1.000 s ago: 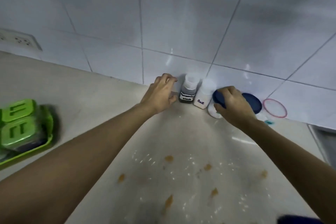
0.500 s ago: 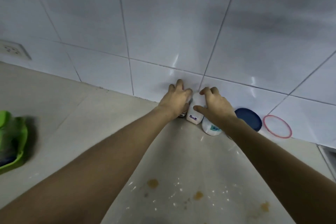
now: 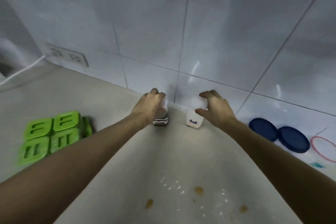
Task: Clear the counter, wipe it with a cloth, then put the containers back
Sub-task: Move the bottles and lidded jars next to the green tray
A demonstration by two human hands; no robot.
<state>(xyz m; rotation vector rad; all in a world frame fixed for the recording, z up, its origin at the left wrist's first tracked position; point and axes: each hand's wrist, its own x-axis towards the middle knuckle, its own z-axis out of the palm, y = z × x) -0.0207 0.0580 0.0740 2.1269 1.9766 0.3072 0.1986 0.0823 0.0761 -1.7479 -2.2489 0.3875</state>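
Observation:
My left hand (image 3: 149,107) grips the top of a small clear jar with dark contents and a black-and-white label (image 3: 161,121), close to the tiled wall. My right hand (image 3: 216,111) closes over the white cap of a white jar labelled "Salt" (image 3: 194,120), a hand's width to the right of the dark jar. Both jars stand at the back of the pale counter (image 3: 172,151). Brown stains (image 3: 198,190) and white specks lie on the counter in front of me.
Green lidded containers (image 3: 52,136) sit on the left of the counter. Two dark blue lids (image 3: 280,135) and a pink ring (image 3: 323,148) lie at the right by the wall. A wall socket (image 3: 70,56) with a white cable is at the back left.
The two jars were side by side and touching; now they are apart, the dark one moved left in my left hand. The view has shifted, showing the green containers again.

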